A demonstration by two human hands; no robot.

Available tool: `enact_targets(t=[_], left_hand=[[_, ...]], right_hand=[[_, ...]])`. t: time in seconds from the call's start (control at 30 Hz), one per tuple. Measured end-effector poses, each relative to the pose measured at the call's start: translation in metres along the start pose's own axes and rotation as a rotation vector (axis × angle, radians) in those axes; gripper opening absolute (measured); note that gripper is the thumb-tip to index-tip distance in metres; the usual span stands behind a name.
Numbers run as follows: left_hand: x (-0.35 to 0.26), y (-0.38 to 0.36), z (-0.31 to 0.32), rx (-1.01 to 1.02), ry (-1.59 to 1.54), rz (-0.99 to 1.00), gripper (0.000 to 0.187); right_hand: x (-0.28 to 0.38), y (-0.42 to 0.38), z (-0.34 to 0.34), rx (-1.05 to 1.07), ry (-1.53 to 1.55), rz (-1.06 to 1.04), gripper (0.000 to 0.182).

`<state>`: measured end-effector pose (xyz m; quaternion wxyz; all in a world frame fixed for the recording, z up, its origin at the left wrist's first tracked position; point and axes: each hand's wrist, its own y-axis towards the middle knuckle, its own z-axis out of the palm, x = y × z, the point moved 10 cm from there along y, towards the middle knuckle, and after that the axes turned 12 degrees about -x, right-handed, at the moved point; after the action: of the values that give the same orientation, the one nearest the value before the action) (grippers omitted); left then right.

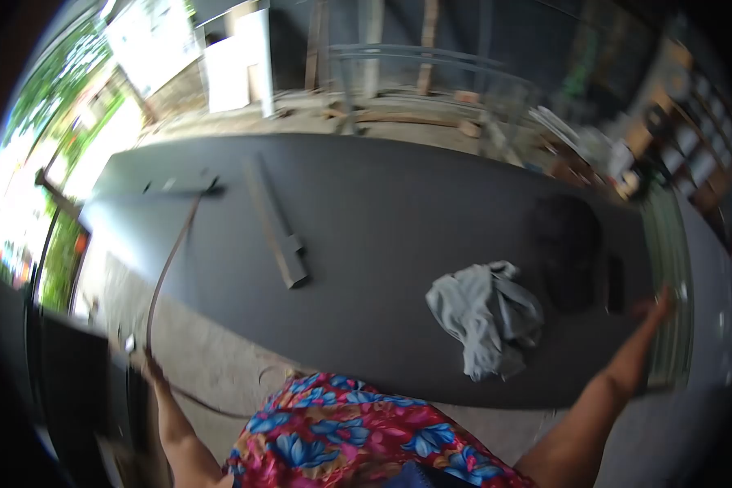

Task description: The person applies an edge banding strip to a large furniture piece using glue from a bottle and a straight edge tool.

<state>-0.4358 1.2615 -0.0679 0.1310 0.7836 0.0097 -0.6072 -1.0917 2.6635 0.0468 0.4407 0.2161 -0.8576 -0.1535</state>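
Observation:
My left hand point(152, 370) is at the lower left, closed round a thin brown cord point(167, 264) that runs up onto the large dark grey tabletop point(366, 211) and also trails down toward my floral clothing. At the far right, my right hand point(659, 309) is blurred, its fingers looking apart, over the edge of greenish glass panes point(668, 244). Just left of it lies a dark, flat, narrow object point(616, 285). Beside that is a black cap-like item point(567, 244). A crumpled grey-green cloth point(484, 317) rests nearer my body.
A long grey bar with a block-like end point(272, 220) lies on the tabletop's left half. Behind stand a metal rail frame point(431, 55), white boards point(228, 73) and wood pieces. Clutter fills the back right. Dark furniture point(73, 366) stands at lower left.

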Motion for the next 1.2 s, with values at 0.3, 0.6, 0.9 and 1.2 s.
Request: enact_targets(t=[0.3,0.6,0.9,1.2], left_hand=[[-0.051,-0.055,-0.013,-0.23,0.495,0.063,0.069],[-0.061,-0.067,-0.007,-0.185,0.343,0.076,0.064],[-0.084,-0.025,-0.012,-0.204,0.387,0.177,0.061],[-0.093,0.073,-0.003,-0.031,0.462,0.235,0.06]], right_hand=[[-0.016,0.022,0.001,-0.001,-0.29,-0.076,0.071],[0.166,-0.081,-0.171,-0.427,0.363,-0.37,0.068],[0.362,-0.375,-0.242,0.487,1.017,-0.649,0.037],[0.44,-0.732,-0.293,1.193,1.199,-0.514,0.039]])
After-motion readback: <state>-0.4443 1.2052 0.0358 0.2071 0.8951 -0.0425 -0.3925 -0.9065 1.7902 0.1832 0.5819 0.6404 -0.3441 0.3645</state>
